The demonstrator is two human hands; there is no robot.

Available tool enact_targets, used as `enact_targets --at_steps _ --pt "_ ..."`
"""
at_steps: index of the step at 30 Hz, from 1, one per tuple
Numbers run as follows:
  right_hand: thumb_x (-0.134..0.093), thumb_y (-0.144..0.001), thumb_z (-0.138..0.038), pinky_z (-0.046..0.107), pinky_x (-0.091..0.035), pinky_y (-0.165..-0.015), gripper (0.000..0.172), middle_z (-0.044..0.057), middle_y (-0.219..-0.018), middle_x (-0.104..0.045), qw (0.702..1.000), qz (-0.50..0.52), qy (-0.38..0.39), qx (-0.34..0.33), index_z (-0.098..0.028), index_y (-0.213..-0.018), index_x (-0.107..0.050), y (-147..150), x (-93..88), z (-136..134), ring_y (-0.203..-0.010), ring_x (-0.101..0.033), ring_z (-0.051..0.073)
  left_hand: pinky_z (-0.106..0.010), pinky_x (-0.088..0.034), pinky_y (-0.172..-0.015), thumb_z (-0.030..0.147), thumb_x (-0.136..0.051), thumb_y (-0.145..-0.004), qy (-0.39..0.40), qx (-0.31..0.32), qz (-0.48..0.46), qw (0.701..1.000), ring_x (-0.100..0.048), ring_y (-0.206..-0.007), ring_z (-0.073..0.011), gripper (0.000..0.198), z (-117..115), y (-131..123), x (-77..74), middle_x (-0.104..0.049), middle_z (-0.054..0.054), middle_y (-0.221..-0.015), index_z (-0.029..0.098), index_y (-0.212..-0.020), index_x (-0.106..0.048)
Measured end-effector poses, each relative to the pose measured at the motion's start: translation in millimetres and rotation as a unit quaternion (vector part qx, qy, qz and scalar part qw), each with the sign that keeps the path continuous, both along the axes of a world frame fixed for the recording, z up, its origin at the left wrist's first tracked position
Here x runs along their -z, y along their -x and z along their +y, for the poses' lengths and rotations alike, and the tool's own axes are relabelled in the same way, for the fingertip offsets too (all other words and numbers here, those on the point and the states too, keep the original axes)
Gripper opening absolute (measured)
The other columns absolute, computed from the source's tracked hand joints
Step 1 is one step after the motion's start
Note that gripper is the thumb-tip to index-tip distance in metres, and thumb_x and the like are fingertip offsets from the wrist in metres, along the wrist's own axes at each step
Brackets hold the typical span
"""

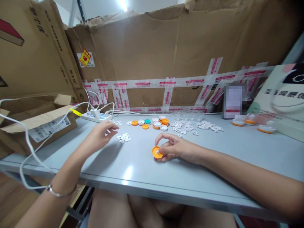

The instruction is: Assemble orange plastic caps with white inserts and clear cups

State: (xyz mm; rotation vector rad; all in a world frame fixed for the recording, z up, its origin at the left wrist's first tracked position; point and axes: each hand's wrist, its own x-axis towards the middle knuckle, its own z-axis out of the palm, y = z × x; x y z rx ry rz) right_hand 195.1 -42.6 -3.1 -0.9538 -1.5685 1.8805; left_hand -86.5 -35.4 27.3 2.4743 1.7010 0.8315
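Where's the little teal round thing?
In the head view, the teal disc sits near the middle, right of a white disc and behind an orange disc.

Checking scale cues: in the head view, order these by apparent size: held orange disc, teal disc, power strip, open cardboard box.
Largest to smallest:
open cardboard box
power strip
held orange disc
teal disc

Bright ceiling lamp (pixel 123 4), white glare on tabletop (pixel 108 172) — soft shadows, stretched edges, dark top-right corner

right hand (pixel 171 148) holds orange disc (pixel 155 153); left hand (pixel 101 135) beside small white pieces (pixel 123 138)
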Motion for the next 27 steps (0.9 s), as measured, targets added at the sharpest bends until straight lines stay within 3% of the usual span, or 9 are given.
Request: enact_targets --at_steps 2,6,10,14,20,27 --pt "-0.07 -0.067 -0.022 0.019 -0.053 -0.063 0.028 0.003 -0.071 -0.07 1.0 -0.003 -0.003 0.003 -0.017 -0.086 -0.05 0.5 0.4 0.5 -0.065 -0.066 0.009 -0.032 -0.047 -0.076 0.029 -0.046 -0.079 0.1 -0.049 0.102 0.989 -0.06 -0.083 -0.0207 0.025 19.8 28.4 -6.7 -0.065 -0.01 -0.093 0.013 -0.091 -0.061" --pt "-0.07 -0.069 -0.021 0.019 -0.053 -0.064 0.026 0.003 -0.071 -0.07 1.0 -0.013 -0.001 0.018 -0.015 -0.087 -0.052 2.0 1.5 2.0 -0.066 -0.067 0.01 -0.027 -0.046 -0.073 0.029 -0.051 -0.071 0.186 -0.022 0.153 0.97 -0.061 -0.083 -0.0204 0.027 54.3 59.8 -21.3 -0.068 -0.007 -0.09 0.014 -0.089 -0.064" --pt "-0.069 -0.07 -0.019 0.018 -0.054 -0.064 0.024 0.004 -0.073 -0.07 0.999 -0.021 0.005 0.028 -0.014 -0.087 -0.053 2.9 0.2 1.6 -0.067 -0.067 0.009 -0.023 -0.044 -0.067 0.031 -0.058 -0.063 0.26 0.012 0.181 0.949 -0.062 -0.079 -0.0193 0.028 82.6 61.6 -33.0 -0.07 -0.004 -0.083 0.017 -0.085 -0.067" --pt "-0.067 -0.073 -0.019 0.018 -0.054 -0.065 0.021 0.005 -0.076 -0.07 0.999 -0.027 0.013 0.025 -0.014 -0.087 -0.053 2.8 -2.0 -0.7 -0.068 -0.067 0.009 -0.022 -0.043 -0.069 0.033 -0.061 -0.06 0.3 0.044 0.19 0.934 -0.06 -0.081 -0.0182 0.028 104.0 55.0 -33.5 -0.07 -0.004 -0.086 0.017 -0.082 -0.068" --pt "-0.066 -0.074 -0.02 0.017 -0.054 -0.065 0.02 0.005 -0.078 -0.07 1.0 -0.021 0.012 0.009 -0.013 -0.088 -0.054 1.9 -1.5 1.2 -0.068 -0.066 0.008 -0.021 -0.041 -0.069 0.04 -0.062 -0.063 0.335 0.062 0.17 0.925 -0.057 -0.081 -0.0176 0.03 116.9 59.9 -19.4 -0.068 -0.003 -0.086 0.017 -0.08 -0.067" --pt "-0.067 -0.073 -0.019 0.018 -0.055 -0.068 0.022 0.005 -0.081 -0.07 1.0 -0.009 0.017 0.008 -0.013 -0.09 -0.053 0.8 1.5 3.3 -0.071 -0.067 0.009 -0.021 -0.039 -0.066 0.046 -0.061 -0.065 0.351 0.062 0.135 0.925 -0.054 -0.077 -0.0171 0.036 111.6 65.5 -10.6 -0.066 -0.002 -0.08 0.017 -0.085 -0.066"
